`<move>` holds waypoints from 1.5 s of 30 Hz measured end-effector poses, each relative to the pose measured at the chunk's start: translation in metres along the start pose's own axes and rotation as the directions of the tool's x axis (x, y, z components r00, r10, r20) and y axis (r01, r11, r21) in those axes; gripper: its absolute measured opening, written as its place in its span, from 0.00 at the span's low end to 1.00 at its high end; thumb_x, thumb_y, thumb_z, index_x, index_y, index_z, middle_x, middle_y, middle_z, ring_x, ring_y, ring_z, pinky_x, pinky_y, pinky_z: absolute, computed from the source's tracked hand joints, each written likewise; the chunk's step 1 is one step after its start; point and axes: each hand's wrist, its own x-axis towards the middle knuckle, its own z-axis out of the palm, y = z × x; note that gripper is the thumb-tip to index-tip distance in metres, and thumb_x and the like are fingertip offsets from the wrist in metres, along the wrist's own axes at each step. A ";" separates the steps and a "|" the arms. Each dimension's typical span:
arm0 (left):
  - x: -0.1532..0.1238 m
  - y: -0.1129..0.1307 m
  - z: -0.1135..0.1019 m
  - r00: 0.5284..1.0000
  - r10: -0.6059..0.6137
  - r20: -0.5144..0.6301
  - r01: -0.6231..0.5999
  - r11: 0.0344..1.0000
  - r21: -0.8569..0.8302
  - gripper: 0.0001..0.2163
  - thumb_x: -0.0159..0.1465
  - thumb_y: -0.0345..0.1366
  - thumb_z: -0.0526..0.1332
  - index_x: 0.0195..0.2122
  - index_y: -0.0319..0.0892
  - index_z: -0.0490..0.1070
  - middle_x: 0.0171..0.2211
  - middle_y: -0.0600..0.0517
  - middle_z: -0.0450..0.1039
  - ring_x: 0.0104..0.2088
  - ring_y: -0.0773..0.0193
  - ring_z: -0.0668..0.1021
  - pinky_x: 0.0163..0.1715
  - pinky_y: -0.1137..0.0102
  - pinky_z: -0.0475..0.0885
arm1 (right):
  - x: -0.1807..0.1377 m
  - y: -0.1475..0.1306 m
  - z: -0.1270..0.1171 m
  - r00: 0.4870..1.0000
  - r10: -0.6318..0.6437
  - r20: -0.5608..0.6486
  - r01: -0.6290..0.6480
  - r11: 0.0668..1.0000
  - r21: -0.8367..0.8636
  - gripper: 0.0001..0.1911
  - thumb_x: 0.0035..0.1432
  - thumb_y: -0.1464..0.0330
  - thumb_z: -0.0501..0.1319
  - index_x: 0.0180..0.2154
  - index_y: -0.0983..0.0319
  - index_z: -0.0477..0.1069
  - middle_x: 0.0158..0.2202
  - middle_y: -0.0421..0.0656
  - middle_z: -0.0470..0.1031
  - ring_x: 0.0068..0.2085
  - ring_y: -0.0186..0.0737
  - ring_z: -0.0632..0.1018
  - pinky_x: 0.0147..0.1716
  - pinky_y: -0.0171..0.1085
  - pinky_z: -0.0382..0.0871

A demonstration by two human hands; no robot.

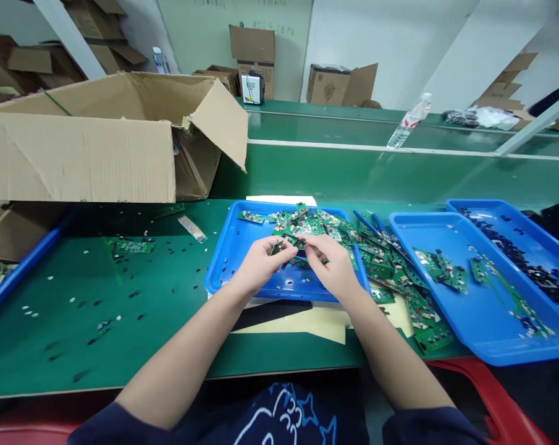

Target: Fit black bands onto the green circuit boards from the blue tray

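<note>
Mid-frame, I see the left hand (pixel 264 258) pinching a circuit board (pixel 289 237); right hand (pixel 331 258) close on its right, grip I can't tell.

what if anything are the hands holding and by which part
The left hand holds a green circuit board by its left end; the right hand is at its right end, its own grip unclear.

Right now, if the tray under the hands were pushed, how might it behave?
The tray looks stiff, its raised rim smooth and even. The loose boards heaped inside would probably shift. Pushed rightward, it might snag on the board pile there.
</note>
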 end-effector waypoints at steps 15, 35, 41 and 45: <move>-0.003 0.000 0.005 0.996 -0.074 0.050 0.084 0.971 -0.226 0.13 0.51 0.40 0.67 0.22 0.40 0.65 0.14 0.61 0.55 0.15 0.76 0.57 0.16 0.76 0.50 | 0.002 -0.002 0.003 0.949 0.315 0.004 -0.289 0.866 0.408 0.10 0.52 0.61 0.62 0.30 0.61 0.74 0.30 0.43 0.76 0.28 0.38 0.76 0.25 0.37 0.71; 0.001 -0.003 0.012 0.995 -0.095 0.007 0.094 0.958 -0.272 0.02 0.56 0.30 0.58 0.31 0.39 0.68 0.21 0.55 0.69 0.19 0.72 0.71 0.17 0.79 0.65 | 0.001 -0.003 -0.009 0.996 -0.062 0.062 0.062 0.998 -0.009 0.07 0.61 0.67 0.52 0.30 0.59 0.64 0.29 0.42 0.70 0.29 0.38 0.71 0.30 0.37 0.65; 0.000 -0.007 0.013 0.994 -0.071 0.088 0.080 0.990 -0.115 0.05 0.58 0.31 0.56 0.27 0.38 0.69 0.17 0.55 0.69 0.17 0.72 0.72 0.19 0.78 0.67 | 0.001 0.000 -0.004 0.982 -0.150 0.114 0.173 0.959 -0.225 0.08 0.59 0.70 0.51 0.29 0.60 0.65 0.27 0.43 0.69 0.28 0.38 0.70 0.30 0.36 0.63; 0.000 -0.008 0.014 0.994 -0.056 0.098 0.067 0.991 -0.116 0.05 0.57 0.33 0.58 0.26 0.39 0.69 0.18 0.55 0.70 0.18 0.70 0.74 0.21 0.77 0.69 | 0.001 0.001 -0.003 0.982 -0.159 0.098 0.180 0.945 -0.274 0.08 0.58 0.71 0.52 0.27 0.60 0.65 0.26 0.42 0.68 0.27 0.38 0.69 0.29 0.35 0.62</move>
